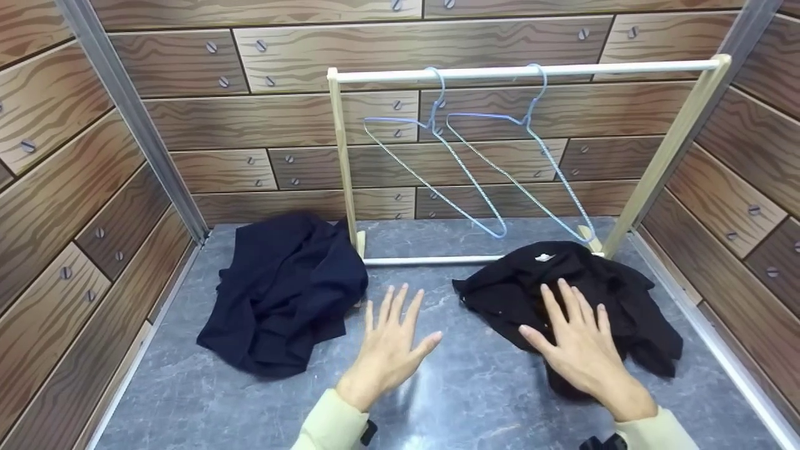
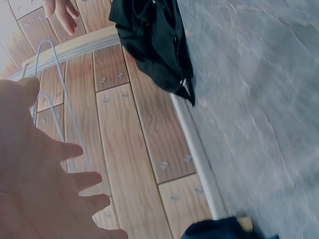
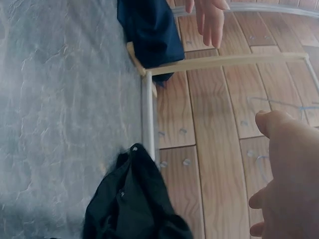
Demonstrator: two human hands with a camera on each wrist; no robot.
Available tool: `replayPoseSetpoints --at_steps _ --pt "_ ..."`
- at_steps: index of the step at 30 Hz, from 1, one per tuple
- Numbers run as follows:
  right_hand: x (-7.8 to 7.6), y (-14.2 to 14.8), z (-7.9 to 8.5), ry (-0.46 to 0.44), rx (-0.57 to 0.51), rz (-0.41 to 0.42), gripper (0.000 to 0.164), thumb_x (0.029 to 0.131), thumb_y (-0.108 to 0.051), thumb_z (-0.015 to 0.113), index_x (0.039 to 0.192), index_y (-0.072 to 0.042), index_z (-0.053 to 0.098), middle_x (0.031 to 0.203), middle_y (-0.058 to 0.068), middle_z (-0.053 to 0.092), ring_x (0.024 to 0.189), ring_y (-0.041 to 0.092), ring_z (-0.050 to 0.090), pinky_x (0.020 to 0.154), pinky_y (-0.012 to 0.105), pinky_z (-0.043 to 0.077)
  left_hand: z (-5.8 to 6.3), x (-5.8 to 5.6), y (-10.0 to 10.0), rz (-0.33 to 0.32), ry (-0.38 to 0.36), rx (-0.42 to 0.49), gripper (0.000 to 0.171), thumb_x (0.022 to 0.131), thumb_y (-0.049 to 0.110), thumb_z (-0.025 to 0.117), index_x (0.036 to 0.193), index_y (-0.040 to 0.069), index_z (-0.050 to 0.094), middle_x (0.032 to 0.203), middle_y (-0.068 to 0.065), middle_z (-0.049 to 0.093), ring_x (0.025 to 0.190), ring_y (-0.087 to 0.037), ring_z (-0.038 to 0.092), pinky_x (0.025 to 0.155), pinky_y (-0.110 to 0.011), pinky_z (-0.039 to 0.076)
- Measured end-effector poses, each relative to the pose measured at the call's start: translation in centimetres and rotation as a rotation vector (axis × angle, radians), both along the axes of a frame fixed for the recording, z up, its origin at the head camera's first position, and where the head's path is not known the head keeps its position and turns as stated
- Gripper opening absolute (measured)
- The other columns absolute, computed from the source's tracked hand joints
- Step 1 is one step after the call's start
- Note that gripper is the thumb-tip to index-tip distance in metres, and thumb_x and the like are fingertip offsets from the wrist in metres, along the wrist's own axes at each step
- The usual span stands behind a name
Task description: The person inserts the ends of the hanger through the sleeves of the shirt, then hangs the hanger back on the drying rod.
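Observation:
My left hand (image 1: 389, 351) hovers over the grey surface with its fingers spread, holding nothing. To its left lies a crumpled navy garment (image 1: 284, 294). My right hand (image 1: 578, 347), fingers also spread, is held above a crumpled black garment (image 1: 506, 294) with a small white emblem; in the head view it covers part of that cloth. Snap-like fasteners show along the black garment's edge in the right wrist view. Two light-blue wire hangers, a left one (image 1: 465, 165) and a right one (image 1: 553, 164), hang from the rack's white top rail (image 1: 487, 74).
The rack's wooden left post (image 1: 342, 156) stands beside the navy garment, and its right post (image 1: 665, 156) rises behind the black one. A white lower bar (image 1: 431, 260) runs between them. Wood-patterned walls (image 1: 300, 119) with metal corner strips enclose the back and sides.

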State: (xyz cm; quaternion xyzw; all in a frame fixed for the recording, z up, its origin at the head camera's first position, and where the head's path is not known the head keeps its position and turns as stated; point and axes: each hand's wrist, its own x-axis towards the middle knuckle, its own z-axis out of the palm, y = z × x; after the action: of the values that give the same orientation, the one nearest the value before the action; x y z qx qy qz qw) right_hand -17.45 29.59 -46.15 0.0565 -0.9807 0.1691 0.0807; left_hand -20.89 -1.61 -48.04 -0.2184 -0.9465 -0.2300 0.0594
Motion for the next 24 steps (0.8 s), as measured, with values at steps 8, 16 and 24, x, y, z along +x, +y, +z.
replayPoseSetpoints --at_steps 8,16,24 --pt "-0.8 1.4 -0.9 -0.031 -0.017 -0.040 0.086 0.096 -0.065 0.042 0.158 -0.010 0.020 0.165 0.022 0.009 0.149 0.047 0.009 0.112 0.074 0.002 -0.7 -1.8 3.1 -0.015 -0.045 0.079 0.068 0.101 0.052 0.043 0.156 0.015 0.029 0.162 -0.014 0.027 0.152 -0.035 0.020 0.119 -0.064 0.014" --pt "-1.8 2.9 -1.9 -0.012 -0.010 -0.086 0.087 0.096 -0.065 0.043 0.156 -0.005 0.024 0.162 0.026 0.013 0.147 0.050 0.012 0.111 0.074 0.003 -1.8 -4.0 6.3 -0.012 -0.049 0.126 0.061 0.099 0.041 0.053 0.151 0.013 0.038 0.156 -0.015 0.038 0.147 -0.040 0.029 0.117 -0.064 0.020" --pt "-2.7 4.0 -2.5 0.011 0.000 -0.120 0.088 0.096 -0.065 0.044 0.154 -0.001 0.026 0.160 0.029 0.016 0.145 0.051 0.015 0.110 0.076 0.005 -2.6 -5.8 9.2 -0.009 -0.042 0.111 0.055 0.098 0.035 0.056 0.147 0.014 0.042 0.151 -0.015 0.043 0.145 -0.038 0.034 0.115 -0.062 0.028"
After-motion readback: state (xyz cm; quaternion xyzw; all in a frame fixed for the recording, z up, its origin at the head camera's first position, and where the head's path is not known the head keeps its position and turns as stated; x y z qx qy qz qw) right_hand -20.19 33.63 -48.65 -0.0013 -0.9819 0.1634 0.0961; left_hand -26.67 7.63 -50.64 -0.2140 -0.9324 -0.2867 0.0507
